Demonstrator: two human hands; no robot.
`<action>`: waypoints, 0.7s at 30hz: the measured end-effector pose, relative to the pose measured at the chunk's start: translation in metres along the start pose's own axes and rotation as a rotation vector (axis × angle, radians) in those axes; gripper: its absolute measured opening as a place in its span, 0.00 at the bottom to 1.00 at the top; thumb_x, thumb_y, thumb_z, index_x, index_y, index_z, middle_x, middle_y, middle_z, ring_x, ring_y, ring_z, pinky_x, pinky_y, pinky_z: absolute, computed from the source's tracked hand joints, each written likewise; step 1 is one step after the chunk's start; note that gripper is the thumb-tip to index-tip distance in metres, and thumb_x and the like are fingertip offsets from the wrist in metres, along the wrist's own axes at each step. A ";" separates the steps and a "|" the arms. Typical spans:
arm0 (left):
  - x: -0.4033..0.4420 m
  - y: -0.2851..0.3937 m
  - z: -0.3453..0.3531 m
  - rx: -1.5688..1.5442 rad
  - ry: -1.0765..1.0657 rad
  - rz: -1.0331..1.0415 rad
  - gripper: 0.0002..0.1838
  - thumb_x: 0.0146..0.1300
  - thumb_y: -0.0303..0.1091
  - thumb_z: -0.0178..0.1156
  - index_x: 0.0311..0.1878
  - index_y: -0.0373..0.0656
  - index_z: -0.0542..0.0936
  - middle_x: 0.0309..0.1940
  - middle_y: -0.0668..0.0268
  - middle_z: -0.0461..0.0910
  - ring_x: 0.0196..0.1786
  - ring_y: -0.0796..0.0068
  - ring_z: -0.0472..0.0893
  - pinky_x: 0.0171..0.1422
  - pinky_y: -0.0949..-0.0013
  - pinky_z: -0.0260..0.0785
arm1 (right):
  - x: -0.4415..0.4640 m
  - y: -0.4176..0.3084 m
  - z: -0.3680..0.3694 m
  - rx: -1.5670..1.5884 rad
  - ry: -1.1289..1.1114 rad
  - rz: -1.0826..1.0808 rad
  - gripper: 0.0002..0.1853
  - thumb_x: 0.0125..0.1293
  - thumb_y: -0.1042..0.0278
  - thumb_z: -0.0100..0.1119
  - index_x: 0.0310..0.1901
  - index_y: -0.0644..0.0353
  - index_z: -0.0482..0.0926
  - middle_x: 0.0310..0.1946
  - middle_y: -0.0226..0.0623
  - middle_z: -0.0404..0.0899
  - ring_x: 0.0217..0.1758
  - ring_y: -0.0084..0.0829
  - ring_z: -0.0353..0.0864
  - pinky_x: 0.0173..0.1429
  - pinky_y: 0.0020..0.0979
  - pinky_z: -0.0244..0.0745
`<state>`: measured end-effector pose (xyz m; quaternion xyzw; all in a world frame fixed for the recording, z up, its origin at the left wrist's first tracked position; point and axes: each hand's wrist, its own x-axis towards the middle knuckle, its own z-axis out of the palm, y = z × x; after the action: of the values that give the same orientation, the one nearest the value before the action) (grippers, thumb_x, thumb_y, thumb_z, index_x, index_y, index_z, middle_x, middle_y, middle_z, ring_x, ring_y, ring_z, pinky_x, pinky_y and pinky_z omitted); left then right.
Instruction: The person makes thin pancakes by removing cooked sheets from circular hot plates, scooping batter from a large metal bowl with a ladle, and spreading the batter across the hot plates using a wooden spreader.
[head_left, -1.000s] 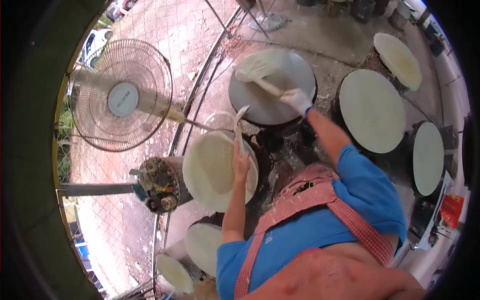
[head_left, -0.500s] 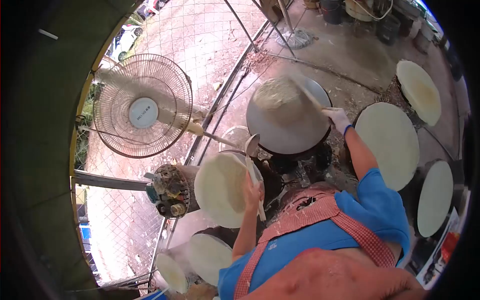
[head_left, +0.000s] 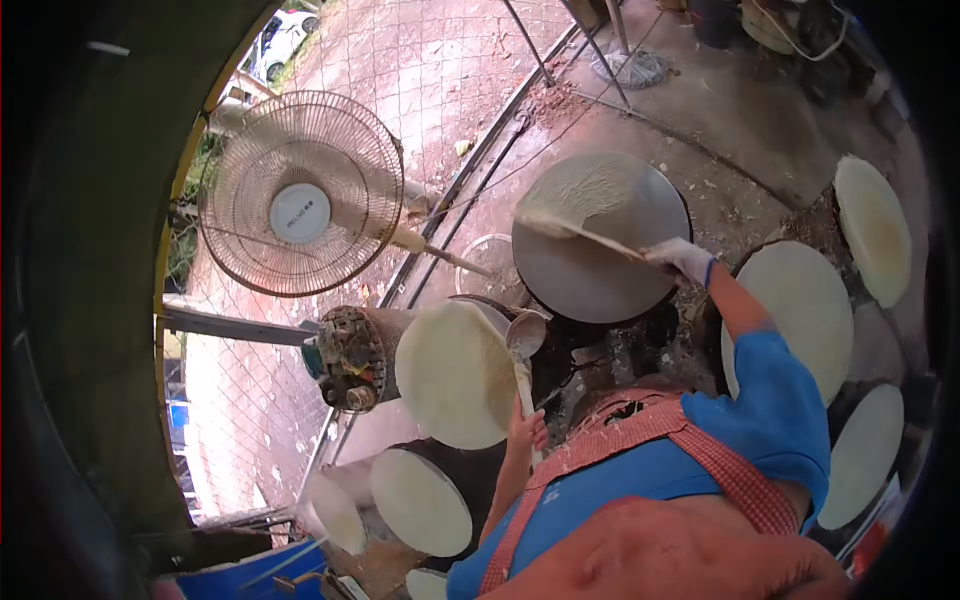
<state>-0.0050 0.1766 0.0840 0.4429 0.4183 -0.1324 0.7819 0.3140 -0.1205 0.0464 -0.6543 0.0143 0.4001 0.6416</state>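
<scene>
My right hand (head_left: 682, 260), in a white glove, grips the handle of a wooden spreader (head_left: 592, 236). The spreader's blade lies across the round griddle (head_left: 610, 285) in front of me, at the lower edge of a layer of pale batter (head_left: 590, 185) on its far part. Wrapped around the long handle of a ladle (head_left: 526, 336) are the fingers of my left hand (head_left: 528, 430). The ladle's bowl points away from me, beside a griddle carrying a round pale pancake (head_left: 450, 375).
More round pancakes lie to the right (head_left: 795, 310) and lower left (head_left: 420, 500). A standing fan (head_left: 300, 212) is on the left, near a wire mesh fence (head_left: 420, 90). A cylinder topped with odds and ends (head_left: 350, 365) stands left of the nearer griddle.
The spreader has swung around toward me on the griddle, and the batter has thinned and widened. My left hand has lowered with the ladle. The camera view has shifted slightly.
</scene>
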 end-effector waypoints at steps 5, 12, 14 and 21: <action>-0.020 -0.009 -0.002 0.016 -0.022 0.055 0.38 0.58 0.23 0.49 0.67 0.62 0.44 0.12 0.74 0.54 0.10 0.84 0.56 0.11 0.78 0.49 | 0.017 -0.012 -0.039 -0.043 -0.091 -0.095 0.15 0.54 0.61 0.59 0.41 0.59 0.80 0.11 0.23 0.63 0.10 0.16 0.58 0.13 0.23 0.50; -0.032 -0.023 -0.007 -0.083 0.019 0.033 0.36 0.58 0.23 0.48 0.67 0.59 0.46 0.14 0.76 0.54 0.12 0.86 0.55 0.12 0.81 0.48 | 0.002 -0.044 -0.005 -0.121 -0.171 0.051 0.13 0.54 0.66 0.59 0.38 0.66 0.80 0.20 0.29 0.75 0.21 0.17 0.71 0.22 0.21 0.63; -0.035 -0.031 -0.006 -0.129 0.029 0.060 0.37 0.58 0.23 0.48 0.67 0.59 0.46 0.14 0.76 0.55 0.12 0.87 0.55 0.12 0.81 0.48 | 0.008 -0.009 -0.037 -0.153 -0.196 0.038 0.13 0.54 0.66 0.58 0.38 0.65 0.80 0.18 0.28 0.74 0.18 0.17 0.70 0.20 0.21 0.61; -0.054 -0.038 -0.008 -0.114 0.049 0.123 0.37 0.58 0.23 0.48 0.67 0.60 0.46 0.14 0.76 0.53 0.12 0.87 0.55 0.13 0.83 0.48 | 0.077 -0.043 -0.030 -0.255 -0.196 -0.281 0.15 0.50 0.64 0.62 0.40 0.62 0.81 0.15 0.26 0.70 0.12 0.17 0.63 0.14 0.22 0.53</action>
<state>-0.0647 0.1522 0.1017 0.4258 0.4164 -0.0492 0.8018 0.4050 -0.1002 0.0361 -0.6836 -0.1904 0.3672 0.6013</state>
